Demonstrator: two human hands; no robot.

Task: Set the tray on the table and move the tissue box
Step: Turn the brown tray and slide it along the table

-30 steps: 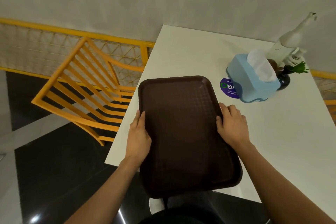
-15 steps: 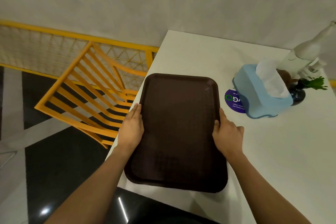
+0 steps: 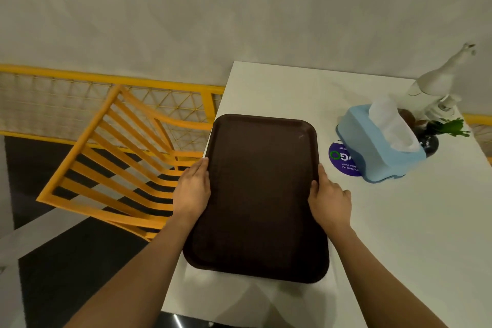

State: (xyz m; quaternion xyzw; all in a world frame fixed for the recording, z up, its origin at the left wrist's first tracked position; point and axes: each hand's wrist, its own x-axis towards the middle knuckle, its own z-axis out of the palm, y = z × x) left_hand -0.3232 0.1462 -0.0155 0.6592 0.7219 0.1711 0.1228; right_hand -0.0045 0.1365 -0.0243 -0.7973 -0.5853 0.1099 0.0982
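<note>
Head view: dark brown rectangular plastic tray (image 3: pixel 262 194) lies flat on white table (image 3: pixel 426 234), along its left edge. Left hand (image 3: pixel 192 190) lies along tray's left rim, fingers straight and together; right hand (image 3: pixel 329 201) curls onto right rim, thumb on top. Light blue tissue box (image 3: pixel 372 146), white tissue sticking up, sits right of tray, apart, partly over round purple sticker (image 3: pixel 339 158). Yellow slatted chair (image 3: pixel 119 162) left of table.
</note>
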